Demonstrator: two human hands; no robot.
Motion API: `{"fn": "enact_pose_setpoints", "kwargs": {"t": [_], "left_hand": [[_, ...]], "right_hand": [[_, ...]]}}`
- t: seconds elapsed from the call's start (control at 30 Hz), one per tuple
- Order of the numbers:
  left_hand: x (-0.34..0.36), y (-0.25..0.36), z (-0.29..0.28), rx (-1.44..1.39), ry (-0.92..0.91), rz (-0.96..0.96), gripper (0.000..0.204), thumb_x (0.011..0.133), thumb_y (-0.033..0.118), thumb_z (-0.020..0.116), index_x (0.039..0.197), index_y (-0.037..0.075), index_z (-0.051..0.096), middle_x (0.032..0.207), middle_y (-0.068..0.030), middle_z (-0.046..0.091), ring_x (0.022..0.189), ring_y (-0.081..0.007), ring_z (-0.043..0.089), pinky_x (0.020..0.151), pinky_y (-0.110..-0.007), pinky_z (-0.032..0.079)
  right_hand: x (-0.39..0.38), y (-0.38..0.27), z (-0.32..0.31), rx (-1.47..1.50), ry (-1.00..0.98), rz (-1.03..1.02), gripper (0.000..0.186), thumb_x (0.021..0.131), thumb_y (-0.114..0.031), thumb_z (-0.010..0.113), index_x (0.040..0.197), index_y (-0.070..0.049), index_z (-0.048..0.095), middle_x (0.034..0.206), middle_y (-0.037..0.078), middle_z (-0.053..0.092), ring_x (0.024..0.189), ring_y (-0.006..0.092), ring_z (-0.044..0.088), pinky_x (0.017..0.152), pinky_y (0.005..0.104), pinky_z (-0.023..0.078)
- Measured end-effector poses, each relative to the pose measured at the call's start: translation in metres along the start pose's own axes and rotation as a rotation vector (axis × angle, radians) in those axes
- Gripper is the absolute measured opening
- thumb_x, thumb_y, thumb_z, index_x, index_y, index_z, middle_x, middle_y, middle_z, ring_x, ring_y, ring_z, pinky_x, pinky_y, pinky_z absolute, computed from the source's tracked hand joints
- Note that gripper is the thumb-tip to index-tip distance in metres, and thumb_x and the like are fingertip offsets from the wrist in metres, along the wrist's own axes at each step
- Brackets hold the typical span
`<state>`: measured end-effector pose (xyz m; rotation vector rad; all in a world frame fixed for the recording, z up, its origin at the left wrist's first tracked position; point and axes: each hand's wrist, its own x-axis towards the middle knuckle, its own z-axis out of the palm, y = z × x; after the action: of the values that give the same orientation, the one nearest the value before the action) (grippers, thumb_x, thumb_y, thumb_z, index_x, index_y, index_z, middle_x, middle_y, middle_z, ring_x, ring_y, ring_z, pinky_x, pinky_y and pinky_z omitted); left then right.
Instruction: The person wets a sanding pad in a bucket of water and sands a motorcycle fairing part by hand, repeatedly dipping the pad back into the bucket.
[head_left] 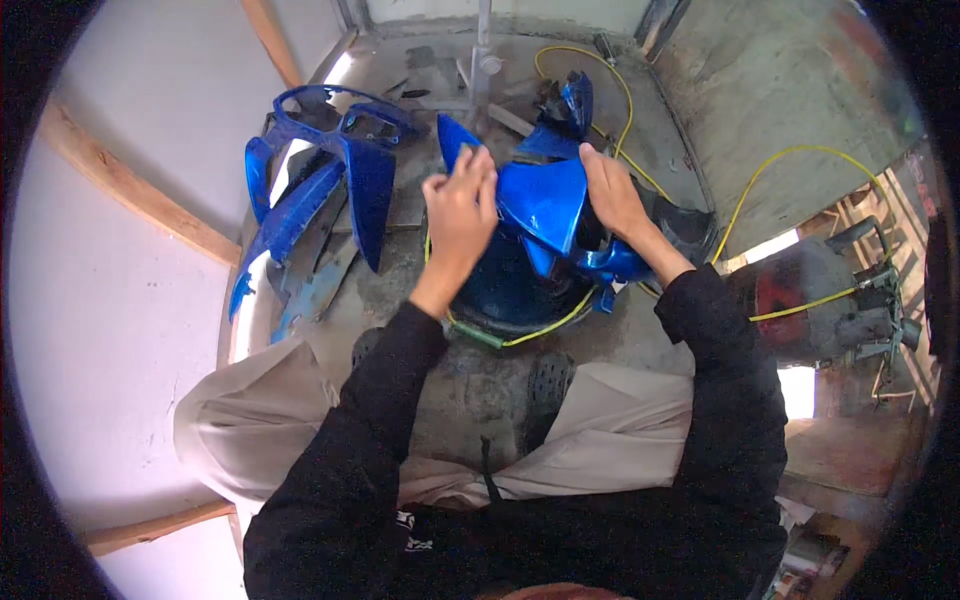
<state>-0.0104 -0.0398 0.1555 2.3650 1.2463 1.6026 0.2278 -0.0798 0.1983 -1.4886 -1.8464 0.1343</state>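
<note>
A glossy blue motorcycle body panel (543, 197) is tilted above a dark round basin (500, 290) in front of me. My right hand (612, 195) grips the panel along its right edge, fingers partly hidden behind it. At the panel's left side, my left hand (462, 215) is closed with its fingers curled. Whatever those fingers may hold is too small and blurred to name. A pointed blue piece (458, 140) shows just beyond the left hand. Lower blue parts (610, 262) with openings hang below the panel, over the basin's right rim.
More blue motorcycle panels (368, 195) lie at the left. Another blue and black part (570, 110) sits at the back. A yellow hose (628, 100) loops across the concrete floor (640, 345) and reaches a tank-like machine (810, 305) at right. A pipe (484, 70) stands upright behind the basin.
</note>
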Motion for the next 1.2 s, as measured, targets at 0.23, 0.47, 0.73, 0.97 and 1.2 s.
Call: {"fn": "enact_pose_setpoints", "kwargs": {"t": [0.23,0.47,0.73,0.97,1.2], "left_hand": [[0.022,-0.055,0.001,0.097,-0.042,-0.099,0.034,0.098,0.023,0.057,0.12,0.001,0.069,0.121,-0.023,0.068,0.099,-0.0413,0.068,0.083,-0.052,0.048],[0.011,-0.013,0.0,-0.027,-0.049,-0.017,0.031,0.098,0.02,0.057,0.12,0.002,0.069,0.113,-0.0191,0.07,0.104,-0.0365,0.067,0.087,-0.047,0.045],[-0.001,0.007,0.006,0.103,-0.066,-0.083,0.033,0.097,0.022,0.058,0.119,0.001,0.07,0.118,-0.0224,0.07,0.107,-0.0387,0.067,0.09,-0.048,0.047],[0.031,-0.056,-0.009,0.019,-0.072,-0.233,0.036,0.099,0.026,0.056,0.121,-0.001,0.07,0.123,-0.0237,0.067,0.106,-0.041,0.068,0.09,-0.051,0.051],[-0.026,0.051,-0.021,-0.087,-0.087,0.103,0.03,0.096,0.018,0.06,0.119,0.001,0.068,0.123,-0.0202,0.069,0.117,-0.0365,0.064,0.094,-0.047,0.041]], "right_hand": [[0.014,-0.019,0.015,0.038,-0.064,0.12,0.04,0.109,-0.027,0.034,0.097,0.003,0.057,0.091,0.026,0.063,0.086,0.0488,0.057,0.075,0.0556,0.042],[0.007,-0.01,-0.001,0.045,-0.087,0.148,0.04,0.109,-0.027,0.035,0.097,0.004,0.058,0.094,0.027,0.064,0.087,0.0477,0.059,0.076,0.0562,0.043],[0.001,0.0,0.006,-0.036,-0.019,-0.029,0.032,0.108,-0.022,0.038,0.099,0.004,0.055,0.091,0.027,0.064,0.085,0.0475,0.061,0.071,0.0535,0.044],[0.012,-0.027,0.019,0.095,0.025,-0.065,0.043,0.109,-0.03,0.036,0.091,0.005,0.053,0.084,0.028,0.059,0.08,0.0459,0.056,0.071,0.0508,0.042],[0.007,-0.018,-0.001,0.049,-0.044,0.122,0.036,0.108,-0.024,0.038,0.094,0.004,0.056,0.085,0.026,0.062,0.084,0.0479,0.06,0.07,0.0546,0.042]]}}
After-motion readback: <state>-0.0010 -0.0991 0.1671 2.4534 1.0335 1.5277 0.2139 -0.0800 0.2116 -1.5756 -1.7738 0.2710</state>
